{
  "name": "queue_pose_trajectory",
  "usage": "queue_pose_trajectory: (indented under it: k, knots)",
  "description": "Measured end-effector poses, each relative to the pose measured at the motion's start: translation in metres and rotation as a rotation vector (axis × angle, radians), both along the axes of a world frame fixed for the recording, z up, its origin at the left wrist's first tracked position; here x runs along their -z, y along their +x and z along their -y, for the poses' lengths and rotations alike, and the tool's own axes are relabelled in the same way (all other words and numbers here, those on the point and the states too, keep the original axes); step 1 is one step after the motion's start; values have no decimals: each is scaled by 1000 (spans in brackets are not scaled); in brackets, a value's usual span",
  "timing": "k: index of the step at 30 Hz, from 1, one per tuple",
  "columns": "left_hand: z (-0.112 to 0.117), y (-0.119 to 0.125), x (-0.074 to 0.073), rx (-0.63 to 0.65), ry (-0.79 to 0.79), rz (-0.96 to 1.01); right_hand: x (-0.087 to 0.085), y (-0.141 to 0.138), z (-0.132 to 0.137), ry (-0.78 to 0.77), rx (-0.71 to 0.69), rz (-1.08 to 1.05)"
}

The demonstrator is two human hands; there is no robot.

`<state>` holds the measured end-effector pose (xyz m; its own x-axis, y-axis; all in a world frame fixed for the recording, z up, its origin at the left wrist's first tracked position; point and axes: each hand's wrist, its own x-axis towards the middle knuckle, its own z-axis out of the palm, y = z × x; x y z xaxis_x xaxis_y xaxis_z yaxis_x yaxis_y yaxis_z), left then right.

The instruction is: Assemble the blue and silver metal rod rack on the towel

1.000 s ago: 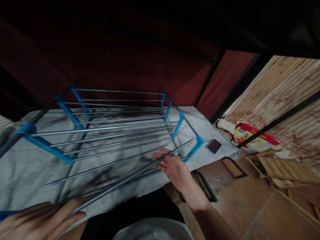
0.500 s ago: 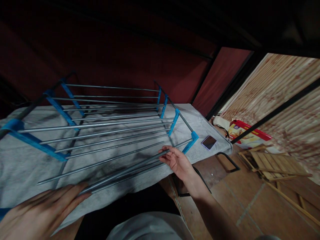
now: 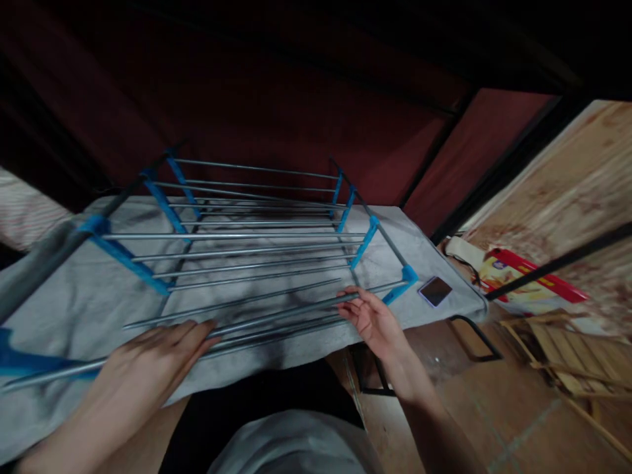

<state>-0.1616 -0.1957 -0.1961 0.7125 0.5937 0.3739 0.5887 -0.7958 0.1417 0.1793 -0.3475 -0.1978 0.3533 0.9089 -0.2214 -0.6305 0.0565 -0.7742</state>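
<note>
A rack of grey metal rods (image 3: 257,235) with blue plastic brackets (image 3: 131,263) lies on a grey cloth-covered surface (image 3: 296,345). Along its near side runs a thicker metal rod (image 3: 281,317). My left hand (image 3: 158,352) is closed over this rod from above, and a length of it sticks out to the left beside another blue bracket (image 3: 39,359). Toward the right, my right hand (image 3: 372,322) pinches the rod with its fingertips, short of the near right bracket (image 3: 407,275). One loose-looking thin rod (image 3: 232,305) lies just behind.
A phone (image 3: 435,291) lies on the cloth right of the rack. Beyond the surface's edge are a red and yellow package (image 3: 528,280) and a folded wooden chair (image 3: 573,349) on the tiled floor. A dark red panel (image 3: 276,125) stands behind the rack.
The view has turned left, so the rack appears further right and more of its left end shows. Both hands remain on the rod, with its left length now visible past my left hand.
</note>
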Motion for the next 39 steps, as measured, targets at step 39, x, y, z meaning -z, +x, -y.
queue_pose_trajectory:
  k: [39]
  knots:
    - [-10, -167, -38, -909, 54, 311, 67, -13, -106, 21, -406, 1241]
